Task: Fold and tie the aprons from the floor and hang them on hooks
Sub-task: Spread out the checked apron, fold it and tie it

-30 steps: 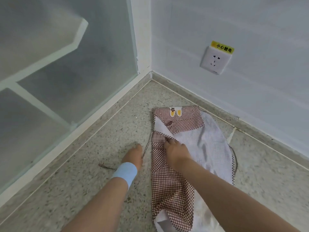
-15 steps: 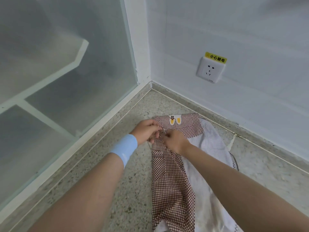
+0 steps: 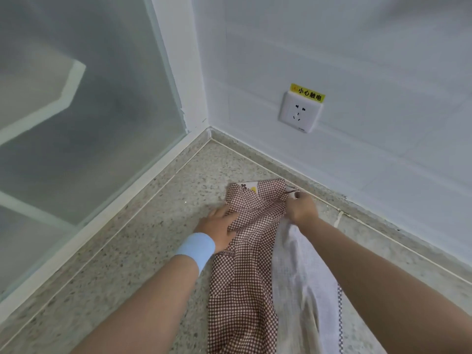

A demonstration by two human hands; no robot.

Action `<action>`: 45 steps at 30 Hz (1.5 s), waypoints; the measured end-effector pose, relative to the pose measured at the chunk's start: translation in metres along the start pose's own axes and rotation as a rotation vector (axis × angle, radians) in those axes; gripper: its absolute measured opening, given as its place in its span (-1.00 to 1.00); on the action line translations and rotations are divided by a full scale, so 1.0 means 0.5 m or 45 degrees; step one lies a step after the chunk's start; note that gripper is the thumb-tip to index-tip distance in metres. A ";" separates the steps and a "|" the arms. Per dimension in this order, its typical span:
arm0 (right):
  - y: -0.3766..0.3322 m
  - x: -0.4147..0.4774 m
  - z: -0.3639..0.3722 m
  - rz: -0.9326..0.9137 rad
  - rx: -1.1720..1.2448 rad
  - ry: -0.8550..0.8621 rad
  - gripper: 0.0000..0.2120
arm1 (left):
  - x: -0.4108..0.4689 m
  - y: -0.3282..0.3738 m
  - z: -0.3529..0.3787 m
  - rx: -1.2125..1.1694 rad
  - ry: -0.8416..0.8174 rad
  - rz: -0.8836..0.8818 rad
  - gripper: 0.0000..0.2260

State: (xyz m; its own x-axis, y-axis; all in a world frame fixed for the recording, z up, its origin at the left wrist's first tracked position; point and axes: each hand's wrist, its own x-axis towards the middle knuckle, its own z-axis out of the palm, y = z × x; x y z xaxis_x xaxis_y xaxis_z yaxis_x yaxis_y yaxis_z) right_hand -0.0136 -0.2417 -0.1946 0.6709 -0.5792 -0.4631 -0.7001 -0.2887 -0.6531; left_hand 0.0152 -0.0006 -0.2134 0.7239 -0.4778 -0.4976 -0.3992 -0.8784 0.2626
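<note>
**Head view.** The apron point(image 3: 245, 264), brown-checked with a pale lining, is spread on the speckled floor point(image 3: 127, 264) between and below the two hands. Its top end reaches just beyond the fingertips, toward the room corner. The hands are held apart. The left hand point(image 3: 218, 227), with a blue wristband point(image 3: 196, 247) behind it, is laid fairly flat with straight fingers against the apron's left edge. The right hand point(image 3: 302, 209) is curled, and the upper right edge of the cloth is pinched in it.

Folding is judged to be only partly done, and several slips are possible. If the pinched edge is pulled across while the left side is merely pressed, the whole apron may be dragged rather than folded, and the fold line would be skewed. The fabric under the right hand is already bunched, so creases could be locked into the fold. The lining beside the right forearm is loose and could be trapped unevenly.

The tie straps cannot be made out, so a strap may be folded inside and lost for tying. The left fingertips are partly covered by cloth, and whether anything is gripped under the thumb is unclear. A small white item at the right fingertips cannot be identified. The apron's lower end is cut off by the frame. No hooks are seen.
</note>
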 end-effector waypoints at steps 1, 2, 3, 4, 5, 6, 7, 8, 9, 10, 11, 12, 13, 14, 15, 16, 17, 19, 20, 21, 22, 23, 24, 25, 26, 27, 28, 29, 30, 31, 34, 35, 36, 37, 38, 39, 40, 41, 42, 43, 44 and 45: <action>0.000 -0.004 0.005 -0.075 -0.076 -0.044 -0.70 | 0.005 -0.001 0.011 0.105 -0.077 -0.018 -0.44; 0.000 -0.003 0.010 -0.135 -0.168 -0.094 -0.74 | 0.007 -0.004 0.018 0.188 -0.144 -0.054 -0.44; -0.005 -0.001 0.014 -0.164 -0.238 -0.117 -0.75 | 0.011 -0.008 0.021 0.242 -0.186 -0.101 -0.45; -0.012 0.001 0.017 -0.182 -0.253 -0.126 -0.76 | 0.015 -0.013 0.021 0.273 -0.186 -0.151 -0.47; -0.022 0.001 0.018 -0.194 -0.238 -0.127 -0.77 | 0.016 -0.018 0.016 0.301 -0.153 -0.203 -0.49; -0.033 0.006 0.020 -0.206 -0.210 -0.106 -0.79 | 0.018 -0.021 0.008 0.337 -0.097 -0.260 -0.51; -0.046 0.007 0.020 -0.217 -0.192 -0.066 -0.81 | 0.020 -0.022 -0.005 0.377 -0.033 -0.323 -0.53; -0.058 0.012 0.019 -0.235 -0.193 -0.037 -0.82 | 0.026 -0.022 -0.019 0.389 0.038 -0.372 -0.56; -0.072 0.017 0.020 -0.260 -0.207 -0.029 -0.82 | 0.034 -0.022 -0.033 0.359 0.124 -0.387 -0.61; -0.085 0.021 0.022 -0.285 -0.216 -0.032 -0.82 | 0.044 -0.020 -0.045 0.291 0.225 -0.354 -0.67; -0.100 0.027 0.025 -0.301 -0.213 -0.058 -0.82 | 0.056 -0.019 -0.054 0.200 0.333 -0.280 -0.73; -0.111 0.032 0.029 -0.316 -0.195 -0.089 -0.82 | 0.066 -0.016 -0.063 0.110 0.429 -0.180 -0.76; -0.123 0.040 0.035 -0.319 -0.167 -0.127 -0.81 | 0.078 -0.012 -0.070 0.030 0.493 -0.079 -0.72; -0.133 0.048 0.040 -0.306 -0.120 -0.170 -0.81 | 0.092 -0.008 -0.078 -0.033 0.499 -0.006 -0.65; -0.143 0.054 0.045 -0.269 -0.050 -0.211 -0.83 | 0.107 -0.006 -0.085 -0.066 0.450 0.027 -0.59; -0.151 0.061 0.050 -0.224 0.043 -0.245 -0.86 | 0.122 -0.008 -0.089 -0.062 0.357 0.024 -0.55; -0.160 0.067 0.053 -0.163 0.143 -0.275 -0.88 | 0.133 -0.013 -0.093 -0.041 0.257 -0.004 -0.55; -0.171 0.087 0.058 -0.009 0.374 -0.379 -0.91 | 0.153 -0.041 -0.092 0.024 0.120 -0.087 -0.61; -0.173 0.096 0.060 0.054 0.486 -0.438 -0.89 | 0.156 -0.058 -0.091 0.057 0.102 -0.127 -0.65; -0.176 0.107 0.061 0.106 0.575 -0.486 -0.85 | 0.158 -0.075 -0.088 0.080 0.113 -0.161 -0.67; -0.178 0.116 0.064 0.139 0.627 -0.517 -0.83 | 0.159 -0.091 -0.083 0.084 0.146 -0.189 -0.69; -0.180 0.125 0.067 0.150 0.643 -0.536 -0.84 | 0.160 -0.105 -0.078 0.054 0.192 -0.209 -0.72; -0.185 0.130 0.069 0.145 0.644 -0.545 -0.84 | 0.160 -0.116 -0.073 -0.012 0.246 -0.239 -0.73; -0.192 0.131 0.073 0.134 0.661 -0.549 -0.84 | 0.159 -0.124 -0.070 -0.098 0.312 -0.280 -0.72; -0.200 0.133 0.078 0.123 0.713 -0.552 -0.83 | 0.156 -0.128 -0.067 -0.176 0.382 -0.324 -0.68; -0.210 0.133 0.083 0.114 0.791 -0.551 -0.82 | 0.152 -0.130 -0.065 -0.220 0.457 -0.360 -0.61; -0.217 0.133 0.088 0.112 0.877 -0.553 -0.79 | 0.146 -0.130 -0.062 -0.221 0.537 -0.374 -0.54; -0.221 0.134 0.092 0.114 0.951 -0.558 -0.75 | 0.139 -0.127 -0.056 -0.184 0.616 -0.357 -0.50; -0.222 0.134 0.100 0.124 1.004 -0.574 -0.70 | 0.130 -0.123 -0.050 -0.133 0.686 -0.314 -0.50; -0.219 0.132 0.105 0.134 1.041 -0.598 -0.65 | 0.121 -0.121 -0.042 -0.084 0.730 -0.257 -0.52; -0.209 0.129 0.116 0.167 1.124 -0.630 -0.55 | 0.100 -0.123 -0.007 0.040 0.592 -0.130 -0.51; -0.207 0.128 0.117 0.167 1.177 -0.638 -0.54 | 0.094 -0.127 0.007 0.048 0.485 -0.122 -0.45; -0.208 0.129 0.118 0.153 1.231 -0.637 -0.54 | 0.090 -0.132 0.019 0.035 0.385 -0.139 -0.38; -0.212 0.125 0.117 0.110 1.270 -0.641 -0.54 | 0.086 -0.138 0.027 0.016 0.310 -0.178 -0.33; -0.216 0.127 0.116 0.053 1.245 -0.624 -0.54 | 0.083 -0.144 0.032 0.006 0.254 -0.221 -0.29; -0.221 0.126 0.113 -0.020 1.152 -0.604 -0.54 | 0.079 -0.149 0.035 0.032 0.201 -0.255 -0.27; -0.225 0.125 0.110 -0.109 0.962 -0.580 -0.53 | 0.076 -0.151 0.035 0.092 0.164 -0.279 -0.25; -0.227 0.126 0.107 -0.201 0.707 -0.544 -0.51 | 0.074 -0.153 0.035 0.157 0.143 -0.310 -0.23; -0.229 0.124 0.104 -0.298 0.402 -0.500 -0.49 | 0.074 -0.153 0.033 0.191 0.143 -0.356 -0.21; -0.227 0.124 0.103 -0.383 0.137 -0.452 -0.47 | 0.074 -0.152 0.029 0.173 0.155 -0.414 -0.21; -0.223 0.122 0.106 -0.439 -0.050 -0.406 -0.45 | 0.074 -0.148 0.023 0.113 0.183 -0.466 -0.23; -0.216 0.117 0.109 -0.477 -0.161 -0.352 -0.46 | 0.073 -0.142 0.018 0.029 0.244 -0.501 -0.28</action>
State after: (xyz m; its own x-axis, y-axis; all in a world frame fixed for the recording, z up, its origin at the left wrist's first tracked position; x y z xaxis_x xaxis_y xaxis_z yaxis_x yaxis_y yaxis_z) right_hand 0.1145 -0.2026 -0.1838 0.9106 -0.1980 -0.3628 -0.4102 -0.5390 -0.7356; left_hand 0.0651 0.0445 -0.2577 0.9139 -0.1016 -0.3930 -0.0831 -0.9945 0.0640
